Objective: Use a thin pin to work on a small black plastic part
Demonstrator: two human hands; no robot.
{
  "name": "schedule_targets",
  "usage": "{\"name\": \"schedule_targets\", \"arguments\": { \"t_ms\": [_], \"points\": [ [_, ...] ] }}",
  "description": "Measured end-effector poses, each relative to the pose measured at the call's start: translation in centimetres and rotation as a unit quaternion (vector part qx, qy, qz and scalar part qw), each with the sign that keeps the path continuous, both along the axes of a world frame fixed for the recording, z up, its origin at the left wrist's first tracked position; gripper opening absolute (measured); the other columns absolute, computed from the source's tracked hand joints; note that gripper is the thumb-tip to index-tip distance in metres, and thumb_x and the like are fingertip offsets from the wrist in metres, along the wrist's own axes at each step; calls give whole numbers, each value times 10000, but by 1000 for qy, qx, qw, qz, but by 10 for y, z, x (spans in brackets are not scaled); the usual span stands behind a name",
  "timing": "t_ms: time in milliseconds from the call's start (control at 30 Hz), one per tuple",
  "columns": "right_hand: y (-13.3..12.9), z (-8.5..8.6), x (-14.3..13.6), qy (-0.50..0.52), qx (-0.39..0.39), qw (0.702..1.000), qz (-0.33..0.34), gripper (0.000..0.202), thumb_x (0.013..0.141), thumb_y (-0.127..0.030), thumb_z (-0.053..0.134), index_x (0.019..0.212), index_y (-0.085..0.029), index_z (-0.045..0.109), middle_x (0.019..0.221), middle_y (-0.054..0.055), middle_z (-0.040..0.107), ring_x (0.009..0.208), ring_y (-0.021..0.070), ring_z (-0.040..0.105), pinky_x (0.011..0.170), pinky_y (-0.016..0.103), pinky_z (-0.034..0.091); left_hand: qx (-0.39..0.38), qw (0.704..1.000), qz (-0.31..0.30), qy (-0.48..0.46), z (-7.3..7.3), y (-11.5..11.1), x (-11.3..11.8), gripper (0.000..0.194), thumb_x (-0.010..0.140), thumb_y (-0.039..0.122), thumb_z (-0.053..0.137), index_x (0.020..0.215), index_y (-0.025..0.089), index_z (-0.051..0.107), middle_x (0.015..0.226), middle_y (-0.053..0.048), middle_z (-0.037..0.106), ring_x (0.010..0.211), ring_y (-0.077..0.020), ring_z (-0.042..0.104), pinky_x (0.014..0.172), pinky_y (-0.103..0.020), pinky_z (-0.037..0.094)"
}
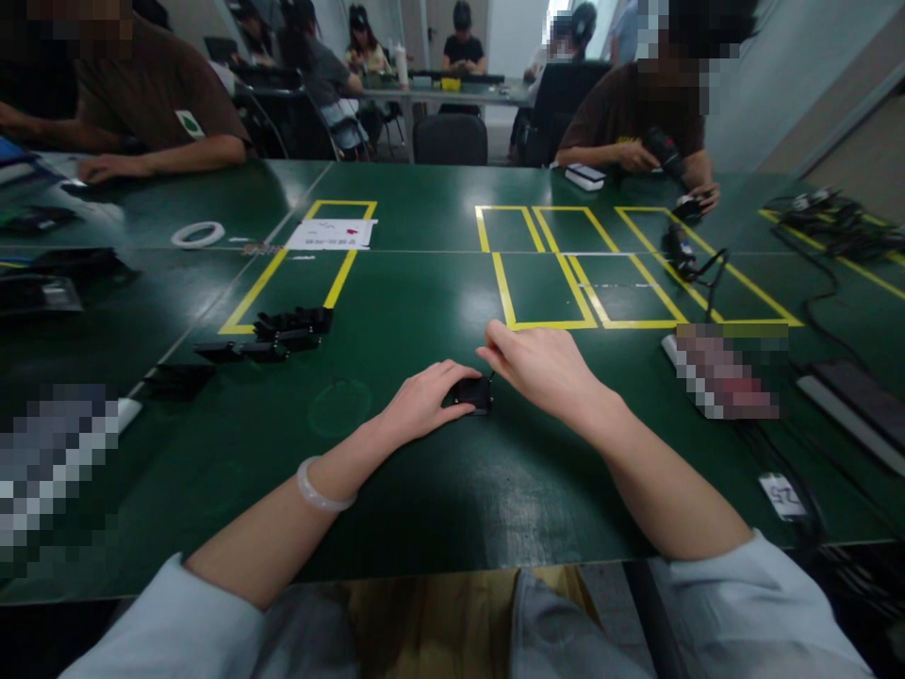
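Note:
A small black part (475,394) lies on the green table in front of me. My left hand (428,401) grips it from the left, with the thumb along its near edge and the fingers over its far edge. My right hand (534,363) is closed at the part's upper right corner. A thin dark tool tip (492,374) shows between that hand and the part, and the rest of the tool is hidden by the fingers. To the left, several similar black parts (293,325) sit in a loose pile.
Yellow tape outlines (551,325) mark the green table (424,490). White tape roll (198,235) and paper sheet (331,234) lie back left. Phone-like device (728,372) and cables (834,222) are at right. Across the table, a person holds a power tool (665,153); another person sits far left.

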State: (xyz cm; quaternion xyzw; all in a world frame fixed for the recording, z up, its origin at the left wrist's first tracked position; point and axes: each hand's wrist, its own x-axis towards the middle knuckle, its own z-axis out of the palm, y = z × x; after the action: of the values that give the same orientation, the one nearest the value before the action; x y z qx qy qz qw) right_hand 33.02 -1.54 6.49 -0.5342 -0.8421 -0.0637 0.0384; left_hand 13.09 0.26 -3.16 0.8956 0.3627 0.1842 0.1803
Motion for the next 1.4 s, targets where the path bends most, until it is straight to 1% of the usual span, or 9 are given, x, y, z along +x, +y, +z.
{"name": "schedule_targets", "arguments": {
  "t_ms": [200, 300, 400, 467, 600, 800, 1033, 1200, 1400],
  "points": [
    [0, 0, 1, 37, 1, 999, 18, 245, 936, -263, 315, 1077, -197, 505, 861, 40, 697, 668, 143, 600, 523, 267, 192, -8, 1000, 1, -13, 0, 0, 0, 373, 861, 359, 614, 1206, 249, 522, 1115, -54, 601, 1030, -229, 582, 880, -373, 488],
    [-1, 0, 1, 37, 0, 999, 18, 260, 947, -317, 316, 1075, -199, 510, 853, 40, 698, 683, 149, 603, 537, 268, 205, -9, 1000, 2, -16, 0, 0, 1, 370, 859, 368, 614, 1196, 245, 523, 1111, -50, 604, 1027, -229, 585, 877, -372, 490],
    [0, 1, 0, 2, -5, 1000, -3, 339, 977, -395, 267, 1021, -199, 540, 794, 52, 701, 668, 167, 612, 534, 275, 187, -11, 1000, 0, -14, 0, 0, 1, 378, 856, 361, 621, 1203, 249, 520, 1127, -49, 604, 1039, -231, 581, 887, -372, 487],
    [0, 2, -1, -6, -7, 1000, -8, 329, 978, -367, 265, 1019, -199, 545, 785, 52, 703, 657, 168, 616, 528, 276, 179, -12, 1000, 0, -13, 0, 0, 1, 378, 856, 353, 622, 1207, 252, 522, 1132, -49, 602, 1042, -230, 580, 891, -370, 485],
    [-1, 1, 0, 30, 4, 1000, 7, 247, 942, -278, 322, 1083, -203, 511, 826, 28, 703, 658, 153, 618, 514, 267, 187, -14, 1000, 1, -15, 0, 0, 1, 378, 861, 351, 617, 1212, 252, 516, 1138, -51, 595, 1040, -229, 577, 892, -370, 484],
    [1, -1, 1, 7, 4, 1000, 1, 290, 967, -373, 296, 1023, -197, 519, 766, 40, 694, 636, 167, 614, 506, 272, 165, -17, 1000, 1, -12, 1, 0, 0, 376, 861, 354, 614, 1209, 250, 516, 1120, -52, 599, 1028, -231, 582, 872, -371, 490],
    [-1, 1, 2, 41, -11, 999, 21, 231, 932, -276, 340, 1087, -201, 493, 867, 34, 699, 674, 143, 601, 521, 267, 198, -15, 1000, 2, -11, 1, 1, 0, 380, 862, 359, 621, 1208, 244, 513, 1138, -45, 594, 1041, -225, 574, 885, -363, 481],
    [1, -1, 1, 9, -11, 1000, 0, 322, 974, -409, 289, 1055, -197, 518, 817, 49, 702, 671, 164, 613, 535, 273, 193, -15, 1000, 2, -8, -1, 1, 1, 377, 861, 361, 623, 1201, 238, 518, 1124, -49, 598, 1033, -228, 576, 880, -364, 482],
    [1, -2, 1, 24, 10, 1000, 15, 228, 956, -280, 315, 1054, -200, 504, 836, 30, 697, 648, 149, 609, 502, 264, 177, -16, 1000, -2, -15, -1, 1, 0, 389, 857, 351, 627, 1217, 254, 515, 1139, -47, 592, 1046, -227, 573, 894, -360, 478]
  ]
}}
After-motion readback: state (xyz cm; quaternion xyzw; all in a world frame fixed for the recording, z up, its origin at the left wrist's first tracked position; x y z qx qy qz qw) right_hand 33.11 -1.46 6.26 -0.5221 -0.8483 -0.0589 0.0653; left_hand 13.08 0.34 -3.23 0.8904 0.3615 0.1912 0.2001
